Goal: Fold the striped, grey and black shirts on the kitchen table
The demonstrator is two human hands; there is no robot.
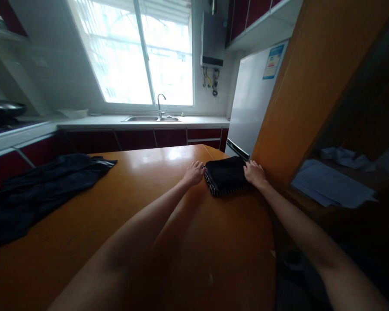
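Note:
A small folded black garment lies near the far right corner of the orange wooden table. My left hand rests against its left edge, fingers curled down onto the table. My right hand lies on the garment's right edge, fingers bent over the cloth. Both arms reach forward across the tabletop. A second, unfolded dark garment with pale stripes is spread over the table's left side, apart from both hands.
A tall wooden panel stands right beside the folded garment. Behind it is a silver fridge. A counter with sink and tap runs under the window. Papers lie on a surface at the right.

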